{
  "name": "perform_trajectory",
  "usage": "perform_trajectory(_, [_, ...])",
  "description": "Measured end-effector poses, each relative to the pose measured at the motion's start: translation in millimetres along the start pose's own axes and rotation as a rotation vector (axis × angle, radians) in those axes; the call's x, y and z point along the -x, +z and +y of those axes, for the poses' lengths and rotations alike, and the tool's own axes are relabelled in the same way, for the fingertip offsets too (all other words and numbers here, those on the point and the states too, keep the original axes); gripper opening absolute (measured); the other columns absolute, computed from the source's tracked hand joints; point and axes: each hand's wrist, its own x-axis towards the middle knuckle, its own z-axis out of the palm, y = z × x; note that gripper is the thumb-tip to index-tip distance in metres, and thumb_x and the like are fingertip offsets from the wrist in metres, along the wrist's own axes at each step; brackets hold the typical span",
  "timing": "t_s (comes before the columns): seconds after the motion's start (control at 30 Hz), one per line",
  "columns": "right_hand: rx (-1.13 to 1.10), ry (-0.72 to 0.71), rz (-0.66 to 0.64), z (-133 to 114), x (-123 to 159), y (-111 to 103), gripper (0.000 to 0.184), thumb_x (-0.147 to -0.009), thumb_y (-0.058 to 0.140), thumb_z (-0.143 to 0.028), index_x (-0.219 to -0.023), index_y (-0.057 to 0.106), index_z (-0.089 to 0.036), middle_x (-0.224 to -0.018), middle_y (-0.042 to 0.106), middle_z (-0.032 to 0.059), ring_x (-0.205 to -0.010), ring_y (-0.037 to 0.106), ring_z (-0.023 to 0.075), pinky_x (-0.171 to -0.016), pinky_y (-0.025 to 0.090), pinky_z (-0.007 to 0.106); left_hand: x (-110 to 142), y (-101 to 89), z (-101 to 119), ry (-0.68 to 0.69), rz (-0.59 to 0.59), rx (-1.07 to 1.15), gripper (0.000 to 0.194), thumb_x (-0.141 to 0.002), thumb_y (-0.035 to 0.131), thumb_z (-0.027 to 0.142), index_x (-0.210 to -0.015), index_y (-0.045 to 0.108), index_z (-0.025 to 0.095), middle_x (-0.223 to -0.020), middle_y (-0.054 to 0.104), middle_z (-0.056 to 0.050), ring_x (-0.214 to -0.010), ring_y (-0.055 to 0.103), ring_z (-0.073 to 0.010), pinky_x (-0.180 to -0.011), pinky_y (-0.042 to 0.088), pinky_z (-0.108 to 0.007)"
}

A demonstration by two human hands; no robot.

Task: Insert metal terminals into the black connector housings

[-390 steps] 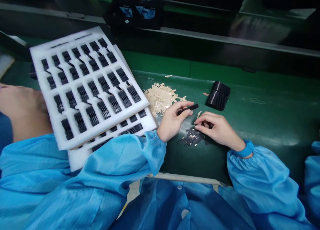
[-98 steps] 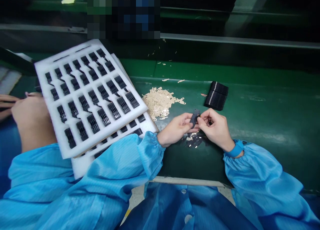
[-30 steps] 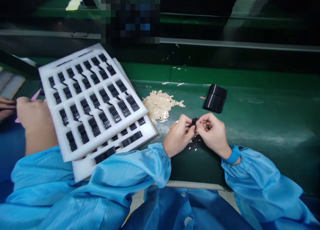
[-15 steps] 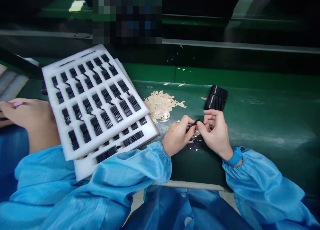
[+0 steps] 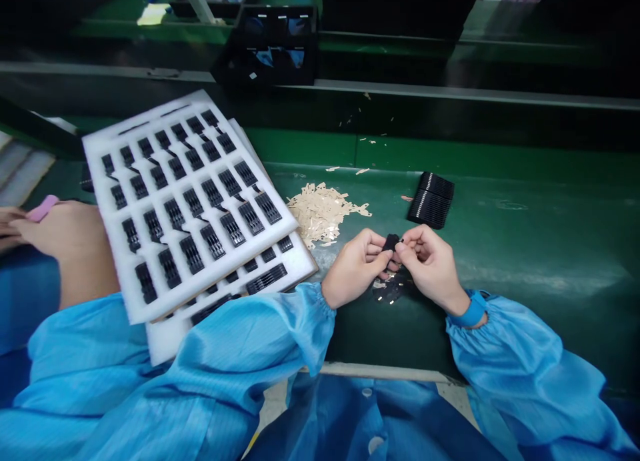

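A small flat black part (image 5: pixel 391 242) is gripped between the thumb and fingers of my left hand (image 5: pixel 356 265). From the other side my right hand (image 5: pixel 429 264) pinches at its edge, and whatever lies between those fingertips is too small to make out. Just below both hands is a loose pile of small black pieces with shiny spots (image 5: pixel 389 289), partly covered by my fingers. Left of my hands lies a heap of thin cream-coloured slips (image 5: pixel 320 211). Beyond my right hand a neat row of black parts (image 5: pixel 431 199) rests on the green surface.
Two stacked white foam trays (image 5: pixel 197 187) holding black parts in slots stand at the left. A co-worker's hands (image 5: pixel 55 227) with a pink object (image 5: pixel 43 208) are at the far left. Black bins (image 5: pixel 275 44) stand behind a rail at the back. Stray slips lie near the far edge.
Thirteen seconds ago my hands were apart, the left on a black strip; now they meet at the black part. Over the last second it has turned slightly, with my right fingers shifting at its edge.
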Motion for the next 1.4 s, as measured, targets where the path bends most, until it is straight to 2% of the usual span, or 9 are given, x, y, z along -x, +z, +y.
perform_trajectory(0.23, [-0.008, 0.012, -0.012, 0.7, -1.4, -2.1, 0.015, -0.089, 0.067, -0.031, -0.083, 0.057, -0.022, -0.062, 0.061, -0.0031, -0.053, 0.061, 0.0129, -0.05, 0.046, 0.025, 1.3, -1.4, 0.6, 0.022, -0.017, -0.062, 0.015, -0.09, 0.066, 0.022, -0.092, 0.052, 0.015, -0.08, 0.071, -0.003, -0.076, 0.073, -0.0136, -0.063, 0.059, -0.022])
perform_trajectory(0.47, [-0.14, 0.082, -0.121, 0.1, -6.8, -6.3, 0.021, -0.089, 0.072, -0.037, -0.087, 0.058, -0.021, -0.066, 0.067, -0.0009, -0.058, 0.064, 0.0133, -0.055, 0.05, 0.025, 0.1, -6.5, 3.3, 0.063, -0.085, -0.104, 0.017, -0.094, 0.062, 0.027, -0.095, 0.051, 0.015, -0.09, 0.074, -0.008, -0.072, 0.069, -0.0106, -0.061, 0.055, -0.021])
perform_trajectory(0.57, [-0.254, 0.093, -0.162, -4.9, -6.9, -6.8, 0.024, -0.09, 0.072, -0.04, -0.091, 0.056, -0.021, -0.063, 0.064, -0.0033, -0.054, 0.061, 0.011, -0.053, 0.048, 0.023, -0.4, -8.7, 7.2, 0.028, -0.143, -0.036, 0.026, -0.092, 0.065, 0.036, -0.097, 0.051, 0.014, -0.086, 0.072, -0.007, -0.068, 0.067, -0.011, -0.054, 0.053, -0.02])
perform_trajectory(0.67, [-0.364, 0.093, -0.219, -7.0, -7.0, -8.7, 0.027, -0.09, 0.073, -0.041, -0.095, 0.056, -0.02, -0.063, 0.06, -0.0049, -0.047, 0.052, 0.0069, -0.046, 0.04, 0.02, 0.4, -9.5, 10.8, 0.005, -0.213, 0.046, 0.035, -0.091, 0.066, 0.044, -0.1, 0.052, 0.013, -0.081, 0.069, -0.004, -0.06, 0.062, -0.009, -0.044, 0.043, -0.016])
perform_trajectory(0.77, [-0.445, 0.119, -0.273, -3.2, -6.8, -11.1, 0.028, -0.09, 0.073, -0.04, -0.097, 0.055, -0.02, -0.067, 0.062, -0.0037, -0.045, 0.046, 0.0052, -0.043, 0.034, 0.02, 1.7, -8.7, 12.5, -0.07, -0.261, 0.18, 0.037, -0.09, 0.069, 0.044, -0.1, 0.05, 0.014, -0.078, 0.066, -0.002, -0.054, 0.056, -0.006, -0.039, 0.031, -0.014])
perform_trajectory(0.87, [-0.492, 0.123, -0.307, 1.9, -5.1, -11.3, 0.025, -0.093, 0.069, -0.039, -0.099, 0.054, -0.021, -0.072, 0.064, -0.0019, -0.047, 0.047, 0.0063, -0.045, 0.035, 0.021, 2.4, -7.9, 12.8, -0.16, -0.287, 0.303, 0.037, -0.087, 0.073, 0.041, -0.1, 0.049, 0.015, -0.076, 0.062, 0.001, -0.05, 0.049, -0.0036, -0.039, 0.028, -0.013])
perform_trajectory(1.17, [-0.3, 0.019, -0.205, -2.6, -2.4, -5.0, 0.021, -0.091, 0.07, -0.035, -0.099, 0.057, -0.02, -0.079, 0.06, -0.001, -0.062, 0.055, 0.0093, -0.057, 0.044, 0.023, 1.6, -12.8, 12.8, -0.271, -0.325, 0.425, 0.029, -0.091, 0.068, 0.036, -0.091, 0.046, 0.017, -0.072, 0.051, 0.004, -0.046, 0.037, -0.0013, -0.038, 0.022, -0.011])
perform_trajectory(1.4, [-0.186, -0.07, -0.023, -5.2, -6.4, -11.4, 0.014, -0.092, 0.067, -0.032, -0.091, 0.061, -0.019, -0.075, 0.056, -0.0021, -0.058, 0.048, 0.0086, -0.053, 0.04, 0.024, 1.4, -13.5, 14.1, -0.29, -0.278, 0.406, 0.026, -0.092, 0.065, 0.031, -0.092, 0.042, 0.02, -0.068, 0.047, 0.006, -0.042, 0.031, -0.0012, -0.038, 0.017, -0.011])
